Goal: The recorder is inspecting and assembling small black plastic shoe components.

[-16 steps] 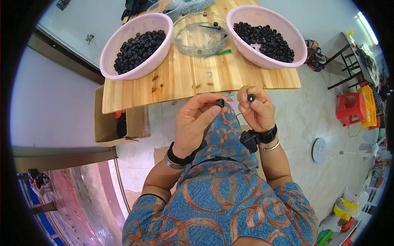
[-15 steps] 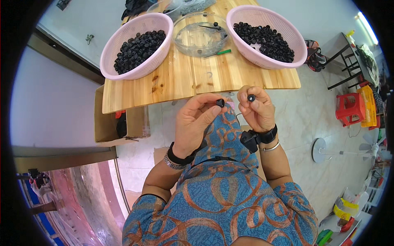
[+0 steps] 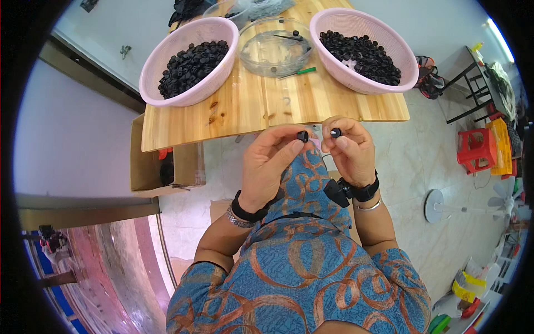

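Observation:
My left hand (image 3: 272,161) pinches a small black round part (image 3: 302,136) between thumb and fingertips, just below the near edge of the wooden table (image 3: 267,106). My right hand (image 3: 347,150) pinches a second small black part (image 3: 335,132) a few centimetres to the right of it. The two parts are apart, not touching. Both wrists wear dark bands. On the table stand a pink basket (image 3: 167,61) at the left and a pink basket (image 3: 361,19) at the right, each holding many small black parts.
A clear glass bowl (image 3: 275,53) with a few black pieces stands between the baskets, a green-handled tool (image 3: 297,72) beside it. A cardboard box (image 3: 164,167) sits under the table at left. Red and orange stools (image 3: 484,150) and a floor fan (image 3: 445,203) stand to the right.

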Motion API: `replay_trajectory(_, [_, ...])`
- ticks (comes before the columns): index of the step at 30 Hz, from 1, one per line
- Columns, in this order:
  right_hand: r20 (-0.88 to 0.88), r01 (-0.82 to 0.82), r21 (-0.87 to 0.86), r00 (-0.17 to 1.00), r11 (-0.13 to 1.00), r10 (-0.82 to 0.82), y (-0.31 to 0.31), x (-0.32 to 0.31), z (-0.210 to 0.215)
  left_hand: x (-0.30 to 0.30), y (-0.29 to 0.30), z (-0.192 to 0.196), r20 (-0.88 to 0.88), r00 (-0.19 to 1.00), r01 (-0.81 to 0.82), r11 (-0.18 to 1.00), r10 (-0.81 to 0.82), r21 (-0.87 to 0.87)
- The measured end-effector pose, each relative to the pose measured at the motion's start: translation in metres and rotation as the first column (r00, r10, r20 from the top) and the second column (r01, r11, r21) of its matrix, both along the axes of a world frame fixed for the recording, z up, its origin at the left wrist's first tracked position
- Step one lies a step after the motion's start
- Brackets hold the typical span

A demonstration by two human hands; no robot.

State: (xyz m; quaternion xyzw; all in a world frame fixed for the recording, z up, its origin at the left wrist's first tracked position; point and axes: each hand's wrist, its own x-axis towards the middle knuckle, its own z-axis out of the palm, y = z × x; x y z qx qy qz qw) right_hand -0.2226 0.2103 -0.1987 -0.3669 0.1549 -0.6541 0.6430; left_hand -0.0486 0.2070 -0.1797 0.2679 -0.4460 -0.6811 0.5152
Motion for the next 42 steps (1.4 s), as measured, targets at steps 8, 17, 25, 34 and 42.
replay_trajectory(8, [-0.463, 0.355, -0.265, 0.769, 0.897, -0.441, 0.005, 0.02, 0.005, -0.002, 0.0, -0.001, -0.119, 0.993, 0.0, 1.0, 0.004, 0.03])
replay_trajectory(17, [-0.634, 0.311, -0.555, 0.444, 0.772, -0.634, 0.006, 0.023, 0.022, 0.001, 0.0, -0.003, -0.191, 0.981, -0.008, 0.994, 0.028, 0.105])
replay_trajectory(25, [-0.645, 0.298, -0.607, 0.356, 0.736, -0.676, 0.007, 0.028, 0.027, 0.002, 0.002, -0.004, -0.172, 0.985, -0.011, 0.999, 0.018, 0.046])
replay_trajectory(34, [-0.671, 0.244, -0.639, 0.288, 0.73, -0.683, 0.009, 0.024, 0.03, 0.002, -0.002, -0.003, -0.217, 0.976, 0.041, 0.985, -0.004, 0.169])
replay_trajectory(42, [-0.653, 0.271, -0.686, 0.182, 0.676, -0.735, 0.011, 0.022, 0.029, -0.004, -0.002, -0.008, -0.244, 0.97, 0.063, 0.977, -0.011, 0.205])
